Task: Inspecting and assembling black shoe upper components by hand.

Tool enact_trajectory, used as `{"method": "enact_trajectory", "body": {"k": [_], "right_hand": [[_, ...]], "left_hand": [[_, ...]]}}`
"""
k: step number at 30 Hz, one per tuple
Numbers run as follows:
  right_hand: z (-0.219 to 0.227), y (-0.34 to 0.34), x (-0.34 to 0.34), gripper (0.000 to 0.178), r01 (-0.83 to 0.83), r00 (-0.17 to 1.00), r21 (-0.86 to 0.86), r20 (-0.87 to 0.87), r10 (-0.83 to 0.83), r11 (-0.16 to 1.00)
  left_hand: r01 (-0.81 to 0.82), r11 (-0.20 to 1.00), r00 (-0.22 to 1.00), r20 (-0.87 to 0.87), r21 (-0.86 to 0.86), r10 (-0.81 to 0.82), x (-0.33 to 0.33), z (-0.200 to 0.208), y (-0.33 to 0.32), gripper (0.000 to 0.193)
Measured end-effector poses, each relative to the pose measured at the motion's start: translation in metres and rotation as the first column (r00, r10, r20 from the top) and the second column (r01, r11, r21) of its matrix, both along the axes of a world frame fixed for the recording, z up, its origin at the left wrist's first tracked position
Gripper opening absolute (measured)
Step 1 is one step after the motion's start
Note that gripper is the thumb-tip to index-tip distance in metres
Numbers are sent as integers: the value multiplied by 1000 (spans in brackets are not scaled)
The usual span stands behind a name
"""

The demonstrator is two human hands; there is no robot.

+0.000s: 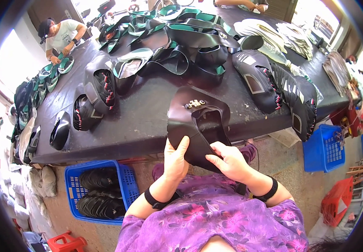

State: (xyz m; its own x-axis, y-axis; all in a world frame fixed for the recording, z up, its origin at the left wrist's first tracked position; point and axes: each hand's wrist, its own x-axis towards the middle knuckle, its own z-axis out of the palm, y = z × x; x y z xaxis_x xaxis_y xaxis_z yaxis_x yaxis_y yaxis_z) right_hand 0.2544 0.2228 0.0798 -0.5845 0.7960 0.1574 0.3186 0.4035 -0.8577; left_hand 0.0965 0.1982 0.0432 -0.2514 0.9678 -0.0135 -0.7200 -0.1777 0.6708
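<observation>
At the table's near edge I hold a black shoe upper (180,119) between both hands. It is a flat, curved piece with an opening in its middle and a shiny metal ornament (195,103) near its far end. My left hand (175,159) grips the near left edge, thumb on top and the other fingers mostly hidden beneath. On the near right side, my right hand (230,160) is closed on the same piece, thumb and forefinger pressed to its edge. The upper's far part lies over the black table (148,126).
Bundled black uppers (101,84) lie left, more stacks (257,80) right. A heap of green-lined pieces (181,31) covers the back, beside pale stacks (261,33). Blue crates (127,180) (324,147) and a red stool (66,242) stand below. Another person (64,38) works far left.
</observation>
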Motion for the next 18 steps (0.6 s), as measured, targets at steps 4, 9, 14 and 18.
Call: {"method": "enact_trajectory", "body": {"k": [4, 9, 14, 18], "right_hand": [[6, -3, 3, 22, 12, 1000, -92, 0, -12, 996], [1, 1, 10, 26, -61, 996, -136, 58, 69, 989], [4, -3, 6, 27, -74, 995, -58, 68, 77, 996], [-4, -3, 5, 28, -65, 995, -11, 80, 66, 998]], "left_hand": [[104, 994, 994, 32, -21, -104, -12, 2, 1, 39], [281, 958, 953, 133, -62, -272, -30, 7, 14, 35], [112, 989, 979, -162, -102, -127, -24, 2, 17, 28], [16, 996, 992, -123, -84, -26, -20, 1, 16, 31]]}}
